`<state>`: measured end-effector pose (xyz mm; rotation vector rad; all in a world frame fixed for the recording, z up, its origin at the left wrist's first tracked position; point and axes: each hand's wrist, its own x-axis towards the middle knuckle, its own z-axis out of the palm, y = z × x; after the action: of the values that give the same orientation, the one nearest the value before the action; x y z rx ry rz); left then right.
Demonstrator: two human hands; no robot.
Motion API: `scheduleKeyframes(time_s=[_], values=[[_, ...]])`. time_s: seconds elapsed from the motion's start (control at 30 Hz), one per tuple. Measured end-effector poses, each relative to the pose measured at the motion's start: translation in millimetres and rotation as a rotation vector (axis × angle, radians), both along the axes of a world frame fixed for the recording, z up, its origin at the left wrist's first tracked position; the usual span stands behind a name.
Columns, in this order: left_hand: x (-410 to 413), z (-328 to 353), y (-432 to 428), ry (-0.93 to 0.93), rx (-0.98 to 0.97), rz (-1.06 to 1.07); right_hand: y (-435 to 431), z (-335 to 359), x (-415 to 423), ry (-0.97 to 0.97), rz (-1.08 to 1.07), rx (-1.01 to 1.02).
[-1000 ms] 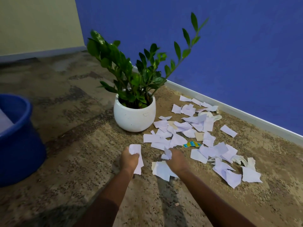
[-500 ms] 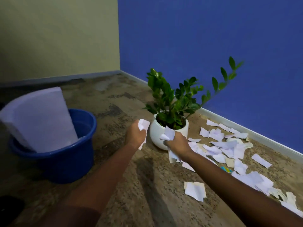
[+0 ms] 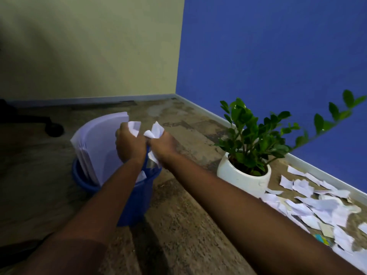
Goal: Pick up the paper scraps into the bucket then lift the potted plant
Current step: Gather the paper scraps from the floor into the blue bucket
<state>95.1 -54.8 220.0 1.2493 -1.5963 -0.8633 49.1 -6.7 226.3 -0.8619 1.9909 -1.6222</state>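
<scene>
No brand, label or legible writing was to be made out anywhere in the scene. Two bare hands were held side by side above a blue bucket (image 3: 137,199), each clenched around white paper scraps. The left hand (image 3: 130,144) was closed on a crumpled scrap (image 3: 134,127) that jutted from the top of the fist; the right hand (image 3: 163,143) was closed on torn scraps (image 3: 156,130) that showed above and below its fingers. A thick curved stack of white sheets (image 3: 97,143) was seen standing in the bucket, rising well above its rim. To the right, a potted plant (image 3: 245,171), glossy green leaves in a rounded white pot, was set on the mottled brown floor (image 3: 178,225) near the blue wall (image 3: 268,56). Many white scraps (image 3: 309,207), torn and irregular, were left scattered on the floor just beside the pot, along the skirting, a small coloured piece (image 3: 322,239) among them.
</scene>
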Motion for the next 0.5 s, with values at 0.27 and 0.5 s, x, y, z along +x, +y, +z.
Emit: scheduleKeyframes(time_s=[0.27, 0.5], values=[[26.1, -37.8, -39.1, 0.061, 0.175, 0.005, -47.0, -28.1, 31.8, 0.086, -0.037, 0.065], [28.6, -45.9, -46.4, 0.126, 0.332, 0.004, -45.3, -46.3, 22.3, 0.116, 0.15, 0.337]])
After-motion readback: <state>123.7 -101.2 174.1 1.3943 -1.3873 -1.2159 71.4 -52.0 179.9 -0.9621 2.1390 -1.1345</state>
